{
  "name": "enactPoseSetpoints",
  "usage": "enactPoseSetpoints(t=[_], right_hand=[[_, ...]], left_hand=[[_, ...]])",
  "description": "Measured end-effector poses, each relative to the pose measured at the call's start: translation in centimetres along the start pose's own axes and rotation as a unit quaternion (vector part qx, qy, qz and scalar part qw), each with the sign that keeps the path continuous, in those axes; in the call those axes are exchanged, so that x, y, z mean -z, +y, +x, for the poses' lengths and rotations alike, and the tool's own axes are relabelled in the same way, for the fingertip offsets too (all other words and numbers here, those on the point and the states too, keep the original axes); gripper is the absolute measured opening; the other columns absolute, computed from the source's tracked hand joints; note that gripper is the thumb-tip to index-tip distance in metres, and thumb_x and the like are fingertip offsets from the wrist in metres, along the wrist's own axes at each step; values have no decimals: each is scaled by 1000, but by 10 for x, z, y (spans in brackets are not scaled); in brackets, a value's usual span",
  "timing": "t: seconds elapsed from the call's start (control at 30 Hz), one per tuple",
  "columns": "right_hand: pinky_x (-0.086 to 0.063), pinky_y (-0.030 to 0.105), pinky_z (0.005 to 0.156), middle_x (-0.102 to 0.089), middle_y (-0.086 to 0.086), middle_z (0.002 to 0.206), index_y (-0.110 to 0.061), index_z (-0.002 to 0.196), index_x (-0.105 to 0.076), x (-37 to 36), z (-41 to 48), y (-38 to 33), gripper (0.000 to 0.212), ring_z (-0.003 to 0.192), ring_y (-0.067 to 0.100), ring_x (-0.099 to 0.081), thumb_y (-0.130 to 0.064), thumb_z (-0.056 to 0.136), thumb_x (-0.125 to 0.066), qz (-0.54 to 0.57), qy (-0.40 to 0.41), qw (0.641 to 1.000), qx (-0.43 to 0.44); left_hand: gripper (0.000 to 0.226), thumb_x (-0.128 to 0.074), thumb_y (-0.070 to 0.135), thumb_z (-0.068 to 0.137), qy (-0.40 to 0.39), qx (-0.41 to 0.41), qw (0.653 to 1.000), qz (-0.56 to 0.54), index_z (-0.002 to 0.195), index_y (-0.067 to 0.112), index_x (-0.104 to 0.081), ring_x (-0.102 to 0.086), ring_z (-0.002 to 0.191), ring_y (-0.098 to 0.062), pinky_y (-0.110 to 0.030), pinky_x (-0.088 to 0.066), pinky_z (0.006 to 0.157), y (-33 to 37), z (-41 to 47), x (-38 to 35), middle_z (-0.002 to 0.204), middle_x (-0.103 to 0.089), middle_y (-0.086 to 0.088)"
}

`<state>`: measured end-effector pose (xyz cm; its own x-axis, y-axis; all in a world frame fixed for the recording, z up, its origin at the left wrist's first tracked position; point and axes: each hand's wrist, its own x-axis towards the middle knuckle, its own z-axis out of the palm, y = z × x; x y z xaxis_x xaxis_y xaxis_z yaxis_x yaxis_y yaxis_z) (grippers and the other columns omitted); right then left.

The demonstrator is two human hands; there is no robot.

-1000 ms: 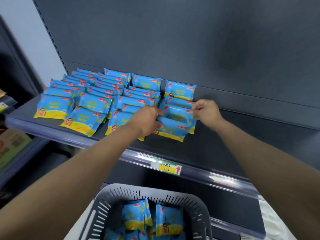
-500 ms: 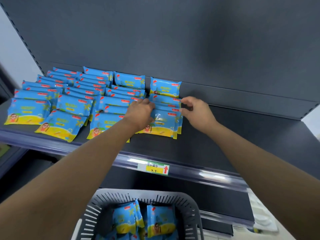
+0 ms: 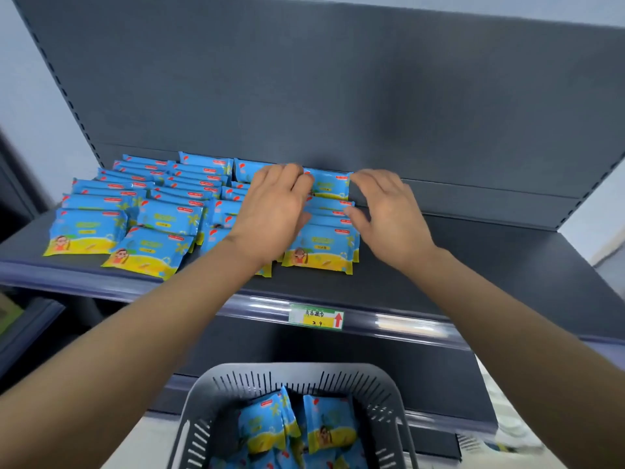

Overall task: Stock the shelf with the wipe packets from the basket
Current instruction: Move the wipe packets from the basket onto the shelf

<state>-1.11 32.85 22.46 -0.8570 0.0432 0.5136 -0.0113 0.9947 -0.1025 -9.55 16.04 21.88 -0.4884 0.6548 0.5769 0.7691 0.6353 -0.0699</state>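
- A dark shelf point(image 3: 473, 262) carries four overlapping rows of blue wipe packets point(image 3: 159, 218).
- Left hand point(image 3: 274, 214) and right hand point(image 3: 389, 218), fingers spread, grip nothing.
- One grey basket point(image 3: 382, 394) holds more.

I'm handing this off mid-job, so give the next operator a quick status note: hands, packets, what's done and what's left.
Left hand: open, empty, over the rightmost packet column.
Right hand: open, empty, beside that column's right edge.
Shelf: four overlapped columns of wipe packets fill the left half; the right half is bare.
Basket: below the shelf edge, several packets inside.
Done: four columns stocked.
Left: move the basket's packets up, probably starting a new column to the right.
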Motion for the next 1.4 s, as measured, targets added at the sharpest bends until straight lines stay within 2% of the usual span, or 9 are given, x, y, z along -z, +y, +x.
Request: enactPoseSetpoints(t=[0.17,0.37,0.63,0.8,0.87,0.93,1.07,1.2,1.4], right_hand=[[-36,44,99,-54,16,129,-1,122,-55,35,-10,-33,45,124,35,-45,-22,84,-64,-24,86,996,10],[-40,47,95,-56,19,126,1,117,-58,59,-31,-59,42,121,39,-49,-20,81,-64,-30,166,985,29],[-41,45,94,-58,18,123,0,115,-61,50,-78,-67,42,116,38,-52,-20,78,-67,16,144,987,72],[-42,42,91,-60,13,118,-3,113,-61,7,-131,-59,40,111,33,-55,-22,78,-67,44,54,993,100],[-43,41,90,-61,12,116,-4,112,-61,-17,-153,-55,38,110,32,-55,-21,79,-66,64,-7,992,113],[-42,42,91,-60,12,116,-4,115,-60,-45,-173,-51,38,111,33,-54,-21,81,-64,76,-84,985,127],[-32,36,100,-49,6,132,-11,130,-49,-98,-210,-50,44,124,27,-41,-25,89,-55,87,-250,952,151],[-33,38,105,-47,6,135,-12,135,-43,-140,-237,-55,49,126,25,-38,-30,91,-54,77,-343,922,163],[-43,43,94,-53,12,125,-9,131,-46,-191,-264,-67,46,117,30,-45,-30,91,-56,85,-473,873,86]], left_hand=[[48,-74,17,72,58,-6,998,4,114,1,-56,-51,105,-38,-40,-27,95,5,-11,44,115,-56,-18],[53,-77,16,67,121,-17,992,-3,112,-2,-57,-55,100,-40,-39,-25,92,21,-40,84,111,-58,-21],[51,-70,23,73,68,-5,998,-1,116,0,-56,-54,102,-39,-40,-28,92,51,-97,83,113,-57,-19],[54,-80,17,66,-38,3,999,-35,113,-1,-58,-58,97,-39,-40,-32,88,76,-145,43,109,-60,-18],[54,-81,15,65,-100,23,994,-49,112,0,-59,-58,98,-39,-42,-40,85,80,-171,23,109,-60,-20],[55,-78,17,70,-182,59,980,-55,119,4,-57,-54,106,-37,-42,-38,90,81,-200,3,115,-58,-17],[51,-64,28,81,-322,116,939,-35,128,18,-50,-43,121,-24,-31,-22,100,71,-252,-32,127,-50,-5],[47,-62,29,81,-402,112,909,-19,126,21,-49,-43,118,-22,-30,-23,95,59,-287,-61,125,-50,-2],[49,-63,32,83,-510,87,856,-8,127,19,-48,-42,121,-26,-36,-30,100,48,-321,-99,128,-47,-5]])
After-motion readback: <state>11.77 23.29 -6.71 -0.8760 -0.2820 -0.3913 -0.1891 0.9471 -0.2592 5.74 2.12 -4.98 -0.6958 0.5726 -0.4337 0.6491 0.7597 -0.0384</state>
